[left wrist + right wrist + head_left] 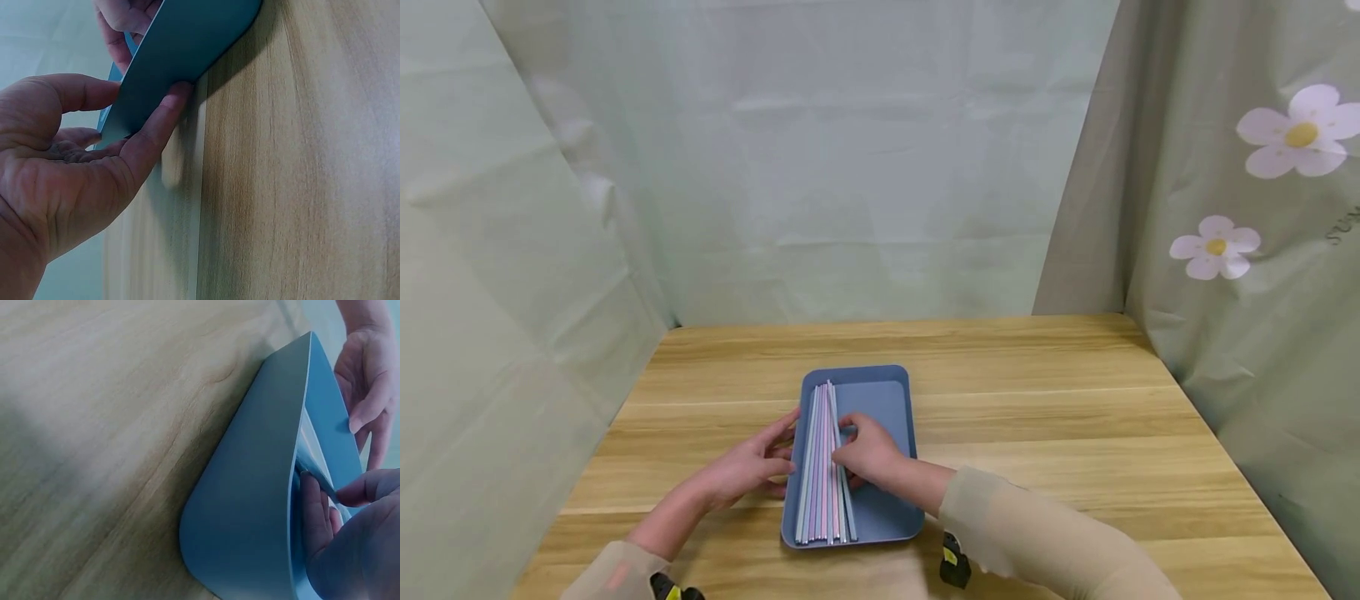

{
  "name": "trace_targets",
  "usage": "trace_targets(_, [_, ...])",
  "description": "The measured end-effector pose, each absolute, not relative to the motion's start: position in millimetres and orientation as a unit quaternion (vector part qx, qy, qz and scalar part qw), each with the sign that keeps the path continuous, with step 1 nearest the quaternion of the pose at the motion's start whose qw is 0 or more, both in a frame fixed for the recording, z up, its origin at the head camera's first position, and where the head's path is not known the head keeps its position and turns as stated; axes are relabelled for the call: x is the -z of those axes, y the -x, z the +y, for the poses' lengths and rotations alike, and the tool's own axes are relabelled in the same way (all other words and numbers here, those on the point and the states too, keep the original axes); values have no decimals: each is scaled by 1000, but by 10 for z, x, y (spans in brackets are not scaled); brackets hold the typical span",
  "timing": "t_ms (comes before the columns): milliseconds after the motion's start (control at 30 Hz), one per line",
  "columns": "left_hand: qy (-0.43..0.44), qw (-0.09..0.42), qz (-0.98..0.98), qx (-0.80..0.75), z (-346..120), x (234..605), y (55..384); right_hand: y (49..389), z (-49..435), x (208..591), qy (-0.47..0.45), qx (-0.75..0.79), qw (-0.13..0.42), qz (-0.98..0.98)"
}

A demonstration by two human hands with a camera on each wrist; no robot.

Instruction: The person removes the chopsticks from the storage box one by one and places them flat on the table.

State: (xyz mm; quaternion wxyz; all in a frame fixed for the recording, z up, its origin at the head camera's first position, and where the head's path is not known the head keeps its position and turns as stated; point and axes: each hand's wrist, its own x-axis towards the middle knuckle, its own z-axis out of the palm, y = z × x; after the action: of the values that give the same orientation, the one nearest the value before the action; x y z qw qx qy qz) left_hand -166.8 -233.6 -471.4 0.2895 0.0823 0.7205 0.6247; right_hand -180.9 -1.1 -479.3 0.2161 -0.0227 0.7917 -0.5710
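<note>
Long, thin pastel sticks [820,483], pale blue, lilac and pink, lie side by side lengthwise along the left half of a blue rectangular tray [883,512]. My right hand [871,454] reaches into the tray over its right wall. Between thumb and fingertips it pinches a stick [319,478] at the right side of the bundle. Outside the left wall, my left hand [741,471] touches the tray with loosely extended fingers. In the left wrist view, one fingertip [178,94] lies low against the tray's outer wall, and another digit meets the rim.
The tray stands on a wood-grain table [1037,433]. Pale sheeting [880,167] hangs behind the table and at the left, and a flowered curtain [1247,333] hangs along the right edge. Dark devices are strapped at both wrists.
</note>
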Motion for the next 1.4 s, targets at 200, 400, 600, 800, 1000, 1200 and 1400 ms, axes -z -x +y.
trace_targets(200, [-77,291,721,-624,-2334,4699,1665,1789,44,4759,23,617,217,756])
trace_targets(400, [-78,294,721,-623,-2338,4687,1664,1832,170,4720,35,645,218,732])
trace_targets(600, [-79,294,716,-628,-2351,4729,1677,1918,346,4671,58,677,213,702])
trace_targets(800, [-81,296,714,-629,-2362,4749,1690,1998,543,4630,75,695,210,683])
trace_targets(1000, [-82,299,714,-628,-2366,4751,1689,2033,781,4556,81,706,203,674])
trace_targets(1200, [-84,300,711,-630,-2379,4751,1690,2075,1047,4500,62,712,194,672])
trace_targets(1400, [-85,303,710,-630,-2389,4738,1684,2114,1335,4496,34,711,172,681])
